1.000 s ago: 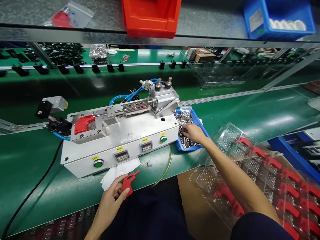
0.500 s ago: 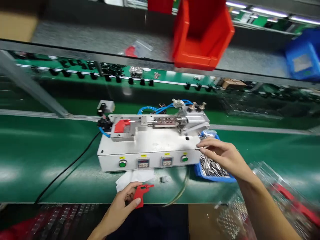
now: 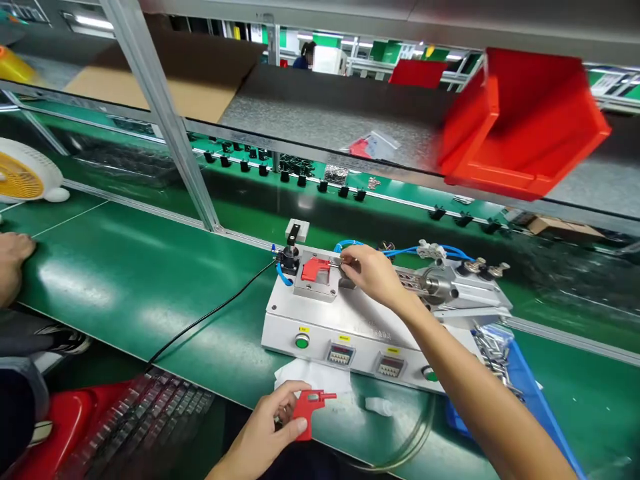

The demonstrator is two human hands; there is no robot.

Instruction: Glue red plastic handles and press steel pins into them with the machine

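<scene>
My left hand [image 3: 273, 427] holds a red pistol-shaped plastic part [image 3: 304, 415] by its grip, with the thin nozzle pointing right. A like red pistol-shaped part [image 3: 315, 268] lies in the metal fixture [image 3: 313, 290] on top of a white bench machine [image 3: 320, 330]. At the right end of that fixture, my right hand [image 3: 367, 270] has its fingers pinched. A small metal tube [image 3: 335, 265] shows between the fingertips and the red part in the fixture; the fingers partly hide it.
A blue bin [image 3: 530, 393] of metal tubes stands right of the machine. White paper [image 3: 320, 377] and a small clear plastic piece [image 3: 379, 405] lie in front. A black cable [image 3: 210, 313] crosses the bench. Another person's hand [image 3: 15, 257] rests at far left. Overhead is a shelf with a red bin [image 3: 530, 133].
My right hand has moved left from beside the blue bin to the fixture, carrying a small metal tube. My left hand still holds its red part. The view has turned left.
</scene>
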